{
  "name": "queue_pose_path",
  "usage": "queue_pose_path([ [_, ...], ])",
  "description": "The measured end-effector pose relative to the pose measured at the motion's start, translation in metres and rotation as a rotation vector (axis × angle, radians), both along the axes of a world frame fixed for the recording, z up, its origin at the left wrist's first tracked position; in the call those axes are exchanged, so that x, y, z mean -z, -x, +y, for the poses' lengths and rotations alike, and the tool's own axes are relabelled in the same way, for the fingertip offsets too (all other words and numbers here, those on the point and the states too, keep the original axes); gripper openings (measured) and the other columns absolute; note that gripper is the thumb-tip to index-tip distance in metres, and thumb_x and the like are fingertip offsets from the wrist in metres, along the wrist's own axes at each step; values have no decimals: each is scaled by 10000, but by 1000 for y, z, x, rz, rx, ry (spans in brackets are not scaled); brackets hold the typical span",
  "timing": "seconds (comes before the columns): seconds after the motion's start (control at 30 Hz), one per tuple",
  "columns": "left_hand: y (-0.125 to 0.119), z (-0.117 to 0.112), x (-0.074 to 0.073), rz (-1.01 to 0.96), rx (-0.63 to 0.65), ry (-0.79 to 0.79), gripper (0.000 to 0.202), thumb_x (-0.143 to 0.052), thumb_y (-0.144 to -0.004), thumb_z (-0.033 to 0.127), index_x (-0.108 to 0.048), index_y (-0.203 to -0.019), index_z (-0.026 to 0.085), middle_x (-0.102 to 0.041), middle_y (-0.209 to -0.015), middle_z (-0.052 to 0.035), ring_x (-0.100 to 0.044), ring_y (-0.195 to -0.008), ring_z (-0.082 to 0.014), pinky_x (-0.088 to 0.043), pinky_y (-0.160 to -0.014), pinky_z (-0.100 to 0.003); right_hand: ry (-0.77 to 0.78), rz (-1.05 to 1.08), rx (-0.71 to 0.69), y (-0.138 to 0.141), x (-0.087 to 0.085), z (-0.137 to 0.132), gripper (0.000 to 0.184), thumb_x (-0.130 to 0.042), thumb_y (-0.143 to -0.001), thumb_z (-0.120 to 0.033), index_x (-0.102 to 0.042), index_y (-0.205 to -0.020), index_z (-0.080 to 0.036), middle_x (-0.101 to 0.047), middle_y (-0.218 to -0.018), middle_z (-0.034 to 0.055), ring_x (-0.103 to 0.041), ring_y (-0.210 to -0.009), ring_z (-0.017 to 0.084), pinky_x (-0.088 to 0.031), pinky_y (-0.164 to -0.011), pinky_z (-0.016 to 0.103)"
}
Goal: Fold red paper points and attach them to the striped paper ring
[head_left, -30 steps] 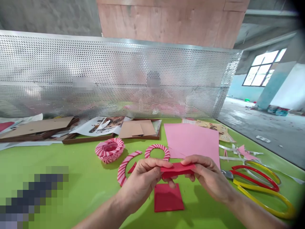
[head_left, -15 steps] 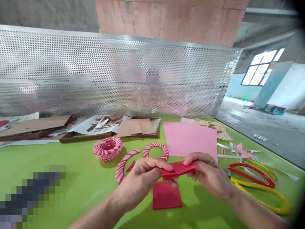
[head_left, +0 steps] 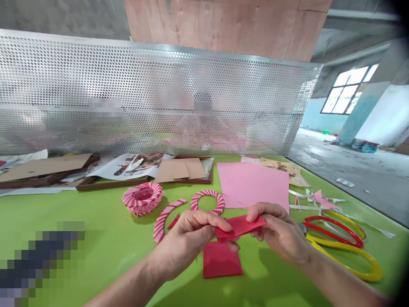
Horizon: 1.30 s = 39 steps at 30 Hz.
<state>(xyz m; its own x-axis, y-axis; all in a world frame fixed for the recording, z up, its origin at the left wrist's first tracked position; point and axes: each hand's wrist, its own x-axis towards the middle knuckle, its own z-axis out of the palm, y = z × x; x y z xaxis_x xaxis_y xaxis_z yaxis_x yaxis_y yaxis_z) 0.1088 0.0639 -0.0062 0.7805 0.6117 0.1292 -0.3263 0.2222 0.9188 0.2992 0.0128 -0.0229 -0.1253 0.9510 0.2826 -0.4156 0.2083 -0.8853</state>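
Farthest left on our green tabletop [head_left: 105,238], we see brown frames [head_left: 110,184] lying along the perforated metal screen [head_left: 153,106]. Nearer us sits a stack of red-and-pink striped rings [head_left: 137,207], then a striped curved strip [head_left: 163,219] with a small red scrap [head_left: 173,221] beside it. Our left hand [head_left: 188,241] pinches the left end of a folded red paper strip [head_left: 240,226] between thumb and fingers. Beyond it lies a single striped ring [head_left: 220,200]; below the held strip, a red paper square [head_left: 223,262] rests flat on the table. A pink paper sheet [head_left: 254,185] lies behind our right hand [head_left: 281,232], which pinches the strip's right end, so both hands hold it above the table. To the right, we have white paper strips and pink offcuts [head_left: 322,200], then scissors with red and yellow handles [head_left: 334,238].
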Motion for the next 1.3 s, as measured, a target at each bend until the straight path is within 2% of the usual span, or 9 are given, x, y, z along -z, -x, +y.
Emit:
queue_pose_path([
  [0.37,2,-1,-1,4,16,-17,122,-577,-742,155,-693,-775,138,-719,-698,-66,-648,-638,-136,-471,-591,-180,7,-27,31,0,-1,-1,182,-525,-769,-157,-694,-717,-198,-620,-631,0,-529,-530,81,-393,-475,172],
  [0.7,2,-1,-2,12,8,-70,143,-542,-756,130,-684,-767,141,-715,-710,-60,-642,-663,-153,-468,-652,-233,-32,-41,42,-1,-1,-3,178,-529,-756,-153,-692,-711,-209,-584,-609,6,-490,-525,97,-381,-485,206],
  [1.1,3,-4,-9,116,-35,-170,226,-502,-735,49,-699,-763,156,-716,-720,-49,-639,-657,-140,-472,-580,-188,-25,-81,76,-1,-3,-1,154,-550,-734,-181,-691,-676,-198,-567,-574,9,-472,-503,108,-381,-485,229],
  [1.3,4,-2,-5,123,-80,-209,179,-549,-738,123,-699,-819,177,-715,-784,-57,-641,-749,-179,-483,-680,-244,21,-94,154,-6,-3,7,153,-560,-746,-258,-678,-837,-222,-553,-573,-9,-437,-499,100,-381,-485,216],
])
